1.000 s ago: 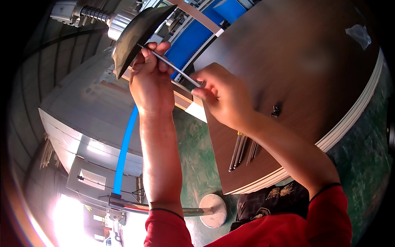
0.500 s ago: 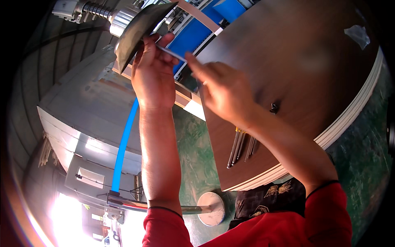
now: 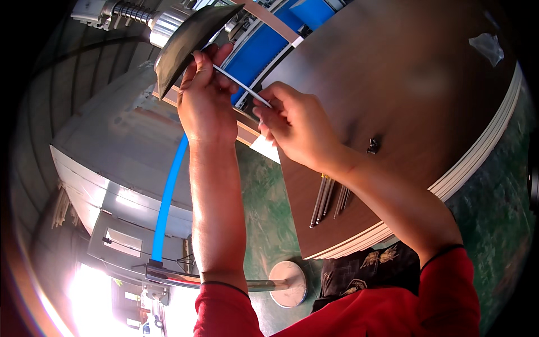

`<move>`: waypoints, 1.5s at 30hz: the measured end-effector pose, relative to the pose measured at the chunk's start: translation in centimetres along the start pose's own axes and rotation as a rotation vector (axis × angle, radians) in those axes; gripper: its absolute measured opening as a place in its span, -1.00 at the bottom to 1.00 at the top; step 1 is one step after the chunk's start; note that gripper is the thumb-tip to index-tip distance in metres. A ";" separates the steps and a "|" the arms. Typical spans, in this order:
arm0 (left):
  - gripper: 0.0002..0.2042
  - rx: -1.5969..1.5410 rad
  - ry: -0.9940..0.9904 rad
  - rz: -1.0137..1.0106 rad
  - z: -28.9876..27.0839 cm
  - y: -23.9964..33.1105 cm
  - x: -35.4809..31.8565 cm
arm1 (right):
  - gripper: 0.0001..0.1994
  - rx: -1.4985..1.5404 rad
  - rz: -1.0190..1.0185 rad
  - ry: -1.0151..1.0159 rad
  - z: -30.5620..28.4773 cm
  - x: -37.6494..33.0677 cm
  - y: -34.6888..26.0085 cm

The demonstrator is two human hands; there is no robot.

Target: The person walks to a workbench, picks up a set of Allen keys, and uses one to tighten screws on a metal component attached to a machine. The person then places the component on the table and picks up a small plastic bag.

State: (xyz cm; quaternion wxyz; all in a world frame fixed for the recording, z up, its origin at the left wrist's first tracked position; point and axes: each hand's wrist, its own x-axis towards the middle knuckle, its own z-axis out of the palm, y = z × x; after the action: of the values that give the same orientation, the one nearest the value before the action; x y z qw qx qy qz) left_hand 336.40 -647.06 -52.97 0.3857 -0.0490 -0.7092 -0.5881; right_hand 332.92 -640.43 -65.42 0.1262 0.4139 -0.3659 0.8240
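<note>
A thin, pale metal rod [image 3: 241, 85] slants between my two hands. My right hand [image 3: 306, 123] pinches its lower end between thumb and fingers. Around its upper end the fingers of my left hand [image 3: 206, 104] are curled, just under a large dark rubber suction cup [image 3: 193, 42]. The left thumb and fingertips reach to the cup's underside; the rod's tip is hidden there. Above the cup is a silver metal collar [image 3: 167, 28] with a spring-loaded stem [image 3: 132, 12].
Several dark metal rods [image 3: 321, 202] and small dark bolts [image 3: 372, 146] lie on a brown-topped stack of boards [image 3: 404, 118]. A crumpled clear plastic scrap [image 3: 487, 48] rests at its far right. A blue hose [image 3: 168, 196] hangs left of my left arm, above a metal bar [image 3: 264, 285].
My right hand, blurred before with its index finger extended at the rod, now pinches the rod's lower end. The rod shows more of its length. My left hand stays at the suction cup.
</note>
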 end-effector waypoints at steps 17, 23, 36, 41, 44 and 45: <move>-0.90 0.136 0.111 0.218 -0.3 -0.7 0.7 | -0.75 0.031 0.237 0.067 -0.5 -0.6 0.6; -0.82 0.098 0.149 0.227 0.0 0.1 0.4 | -0.78 0.812 0.618 -0.173 -1.2 0.8 1.1; -0.85 0.152 0.084 0.191 -0.6 -1.0 1.0 | -0.66 0.558 0.623 -0.098 -1.1 1.5 -2.0; -0.86 0.111 0.095 0.125 0.0 -0.5 0.6 | -0.72 0.629 0.660 -0.081 -1.2 1.7 -1.2; -0.88 0.073 0.050 0.096 0.3 0.0 0.5 | -0.74 0.158 0.357 0.109 -0.1 1.2 -0.8; -0.88 0.017 0.038 0.080 0.5 0.3 0.5 | -0.75 -0.046 0.213 0.171 0.0 1.0 -0.7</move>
State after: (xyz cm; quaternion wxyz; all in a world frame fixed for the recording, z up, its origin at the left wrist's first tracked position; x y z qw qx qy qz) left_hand 336.00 -646.74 -52.46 0.4226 -0.0627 -0.7041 -0.5672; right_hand 332.69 -640.00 -64.32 0.0782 0.2981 -0.4146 0.8562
